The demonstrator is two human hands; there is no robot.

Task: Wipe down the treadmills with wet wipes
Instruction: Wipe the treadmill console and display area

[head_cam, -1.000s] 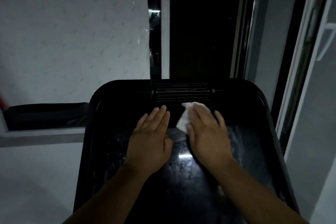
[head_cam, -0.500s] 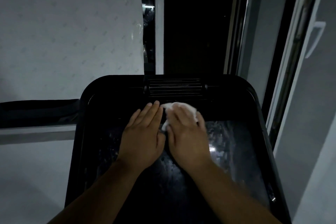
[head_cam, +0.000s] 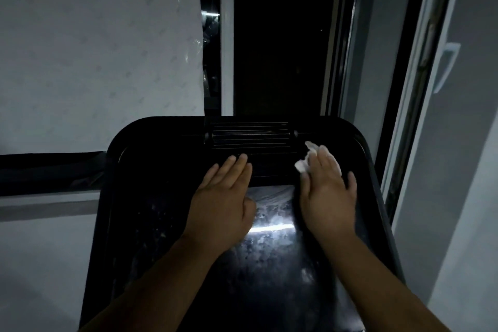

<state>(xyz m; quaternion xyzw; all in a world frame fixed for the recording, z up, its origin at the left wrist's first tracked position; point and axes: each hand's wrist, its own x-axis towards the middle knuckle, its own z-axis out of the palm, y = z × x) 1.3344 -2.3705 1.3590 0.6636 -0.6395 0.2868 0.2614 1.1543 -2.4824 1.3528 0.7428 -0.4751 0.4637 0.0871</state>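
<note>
left hand (head_cam: 219, 203) flat on black treadmill panel (head_cam: 151, 197), fingers together | right hand (head_cam: 327, 194) flat, pressing white wipe (head_cam: 303, 163) down

Treadmill console (head_cam: 140, 197): glossy black w/ whitish smears & specks, one bright white glare streak. Vent grille (head_cam: 250, 133): black, horiz. ribs. Wet wipe (head_cam: 303, 164): white. Wall panel (head_cam: 94, 48): pale grey-white, faint repeating diamond motif. Window frame (head_cam: 227, 35): white; glass (head_cam: 280, 35) black.

Open glossy console (head_cam: 269, 264) between left grip (head_cam: 221, 202) and right grip (head_cam: 327, 197); ribbed vent (head_cam: 250, 135) just ahead of both, raised rim (head_cam: 377, 183) beside right grip.
</note>
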